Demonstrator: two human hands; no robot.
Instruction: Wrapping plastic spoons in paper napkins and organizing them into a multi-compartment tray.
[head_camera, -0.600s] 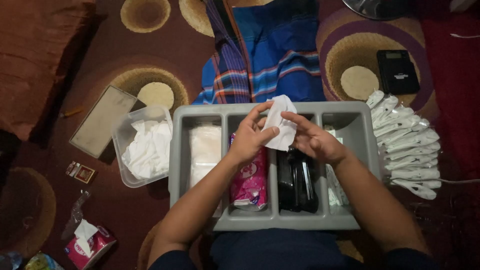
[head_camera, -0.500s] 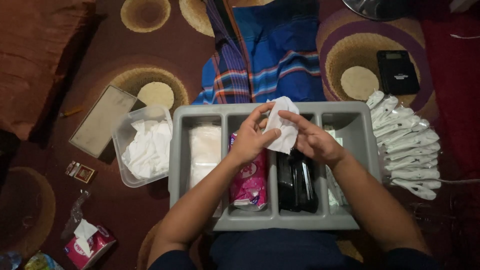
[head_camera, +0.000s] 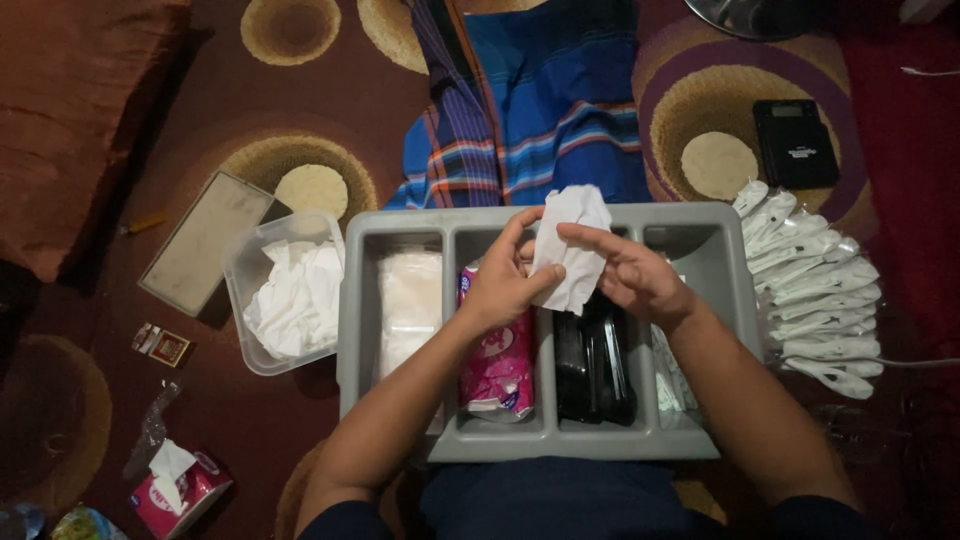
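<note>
1. I held a white crumpled paper napkin (head_camera: 568, 245) over the far edge of the grey plastic four-compartment tray (head_camera: 545, 440); my left hand (head_camera: 503, 285) pinched its left edge between thumb and fingers, while my right hand (head_camera: 630, 275) laid two outstretched fingers across it, thumb hidden behind.
2. Judging by the tray, the work looked partly done: the left-most compartment held a flat stack of white folded tissue (head_camera: 408, 305), the next a pink plastic packet (head_camera: 497, 355), the third black plastic cutlery (head_camera: 593, 360), and the right-most something pale that I could barely make out.
3. A good deal seemed left: a clear plastic tub of loose white napkins (head_camera: 295, 300) sat just left of the tray, and a row of white wrapped spoons (head_camera: 815, 290) lay to its right.
4. Everything rested on a maroon carpet with tan circles (head_camera: 300, 130). A blue striped cloth (head_camera: 545, 110) lay beyond the tray, a black rectangular device (head_camera: 795, 142) further right.
</note>
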